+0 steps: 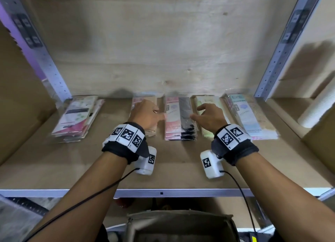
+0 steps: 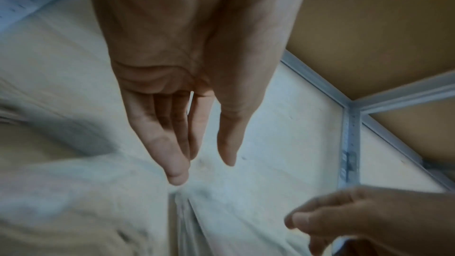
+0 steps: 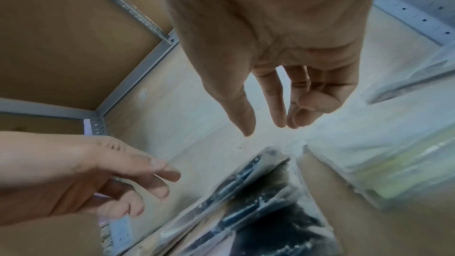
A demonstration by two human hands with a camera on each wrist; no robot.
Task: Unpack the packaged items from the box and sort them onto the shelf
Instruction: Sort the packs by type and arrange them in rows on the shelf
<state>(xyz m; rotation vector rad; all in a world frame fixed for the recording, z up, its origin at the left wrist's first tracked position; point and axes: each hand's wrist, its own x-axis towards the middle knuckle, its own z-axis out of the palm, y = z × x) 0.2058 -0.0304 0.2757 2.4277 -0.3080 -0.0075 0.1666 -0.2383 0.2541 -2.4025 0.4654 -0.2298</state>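
**Sorting well advanced; both hands empty over the shelf**

Head view: five stacks of packets lie in a row on the shelf. The left hand and right hand hover above them. The box sits below, contents unseen.

Left wrist view: fingers straight, holding nothing.

Right wrist view: fingers relaxed, apart; the dark packets lie beneath.

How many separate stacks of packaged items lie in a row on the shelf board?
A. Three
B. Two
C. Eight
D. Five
D: the head view shows five stacks on the shelf board: a far-left stack, a beige stack under the left hand, a pink-and-black stack, a green stack under the right hand, and a blue stack.
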